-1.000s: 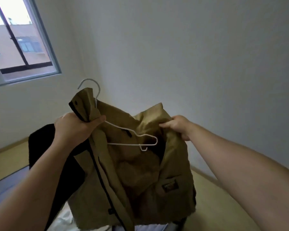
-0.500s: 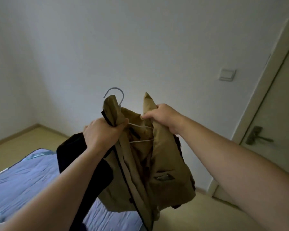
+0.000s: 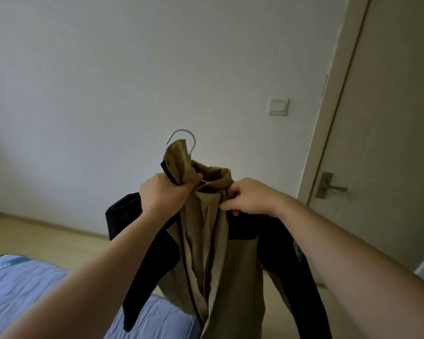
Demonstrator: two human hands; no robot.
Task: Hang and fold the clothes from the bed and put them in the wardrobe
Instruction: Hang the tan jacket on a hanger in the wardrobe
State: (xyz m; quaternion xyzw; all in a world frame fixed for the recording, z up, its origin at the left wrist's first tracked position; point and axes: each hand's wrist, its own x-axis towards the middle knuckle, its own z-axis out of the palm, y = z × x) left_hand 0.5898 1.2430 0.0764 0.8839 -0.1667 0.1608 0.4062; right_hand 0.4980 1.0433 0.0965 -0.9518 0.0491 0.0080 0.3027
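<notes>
Right, closest to us, both bare forearms are reaching forward over the corner of the bed (image 3: 22,285), its blue cover showing at the lower left. At the end of them, the left hand (image 3: 163,192) is clenching a fistful of collar, thumb clamping the cloth, and the right hand (image 3: 247,196) is pinching the fabric at the other shoulder, fingertips curling in. Between the two, the jacket (image 3: 201,241) is hanging in the air, olive in the body with black sleeves dangling on either side, one trailing down over the bed corner. Above the left fist, the hook of the wire hanger (image 3: 182,130) is poking out, with a flap of collar bunching right against it; whether both shoulders are sitting on the wire, I cannot tell. Beyond that, the pale wall is carrying a light switch (image 3: 278,106), and the door (image 3: 402,143) is standing closed at the right; no wardrobe is showing. Trouble could be coming from that bunched collar: it looks like it is crowding the hook and may foul it on a rail. A slick shoulder could also be sliding off thin wire if either pinch is letting go early, dropping the whole garment toward the floor (image 3: 47,233).
</notes>
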